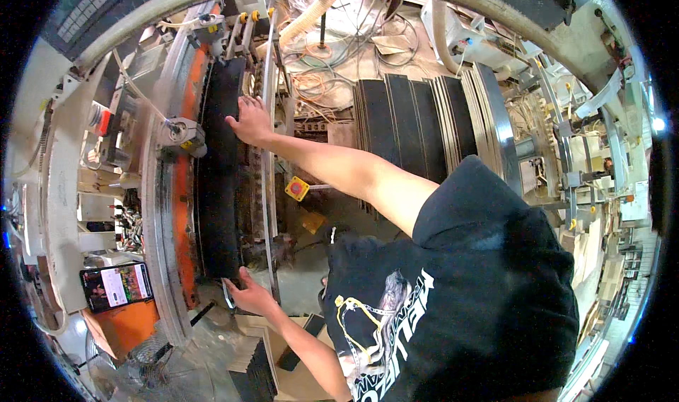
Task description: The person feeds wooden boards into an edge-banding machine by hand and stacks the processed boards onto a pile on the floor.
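A long black board point(221, 168) lies along the bed of a machine with an orange strip point(185, 211). My right hand point(250, 121) rests on the board's far part, fingers spread and nothing gripped. At the board's other end is my left hand point(253, 296), its thumb lifted apart from the fingers and touching or close to the board's end. A thin pale metal-looking piece point(228, 294) sits against the left fingertips; whether it belongs to the machine I cannot tell. A metal rail point(269, 154) runs beside the board, under my right wrist.
Several black boards point(410, 122) stand stacked behind my right arm. A yellow box with a red button point(297, 188) is beyond the rail. A phone point(117, 286) with a lit screen leans on an orange box point(127, 328). Hoses and cables point(318, 80) lie at the back.
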Demonstrator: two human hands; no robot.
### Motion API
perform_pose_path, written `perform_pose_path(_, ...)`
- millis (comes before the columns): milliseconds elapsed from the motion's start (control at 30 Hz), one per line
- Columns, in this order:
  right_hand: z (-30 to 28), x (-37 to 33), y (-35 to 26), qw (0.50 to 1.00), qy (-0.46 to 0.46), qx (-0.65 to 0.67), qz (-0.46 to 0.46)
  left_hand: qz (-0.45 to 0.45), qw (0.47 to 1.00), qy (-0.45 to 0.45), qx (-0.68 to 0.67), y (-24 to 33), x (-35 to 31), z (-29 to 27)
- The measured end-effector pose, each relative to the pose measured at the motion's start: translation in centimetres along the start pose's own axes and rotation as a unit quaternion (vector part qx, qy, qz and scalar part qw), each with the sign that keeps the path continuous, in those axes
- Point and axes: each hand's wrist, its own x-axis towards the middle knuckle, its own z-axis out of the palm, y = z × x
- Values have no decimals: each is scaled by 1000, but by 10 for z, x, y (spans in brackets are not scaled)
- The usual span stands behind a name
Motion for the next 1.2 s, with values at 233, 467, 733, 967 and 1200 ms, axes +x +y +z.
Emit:
perform_pose_path(233,11,-5,12,997,67,31,-19,-33,998,-29,37,-2,-3,12)
perform_pose_path(467,14,-4,27,999,49,13,-1,71,997,6,30,-7,-7,19)
perform_pose_path(733,3,18,29,997,69,-30,-6,86,996,22,14,9,-1,27)
perform_pose_path(967,11,12,-8,995,12,-71,64,58,998,19,18,12,10,4)
perform_pose_path(1200,16,8,18,991,20,-103,-84,80,996,32,12,-6,-16,11)
